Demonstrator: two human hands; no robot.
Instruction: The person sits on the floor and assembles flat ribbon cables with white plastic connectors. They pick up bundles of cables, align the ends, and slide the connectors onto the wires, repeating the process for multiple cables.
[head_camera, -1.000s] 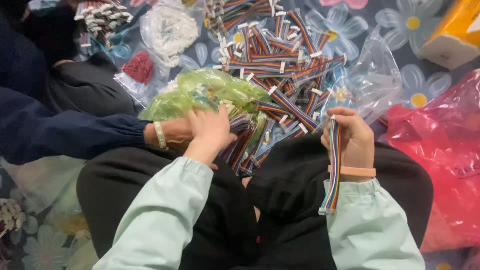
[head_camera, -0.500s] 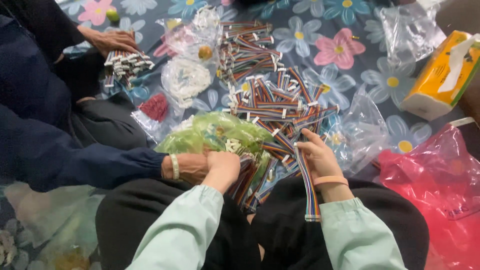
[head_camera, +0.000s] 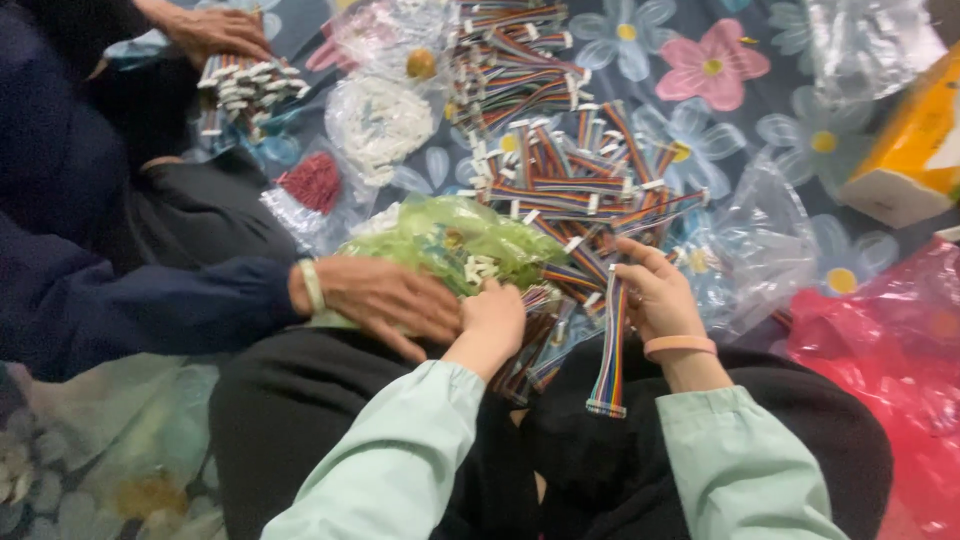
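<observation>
1. One rainbow ribbon cable (head_camera: 610, 350) hangs from our right hand (head_camera: 660, 300), fingers closed around it, over our lap near the cable pile (head_camera: 570, 170).
2. We judge it light and floppy; best gripped near its connector end.
3. Our left hand (head_camera: 495, 320) rests curled on the green bag (head_camera: 440, 240).
4. Since half a second ago, both hands look unmoved; the view has only shifted.

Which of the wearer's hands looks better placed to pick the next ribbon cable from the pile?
Probably the left hand: it rests empty on the cable pile, while the right hand already holds a rainbow ribbon cable.
</observation>
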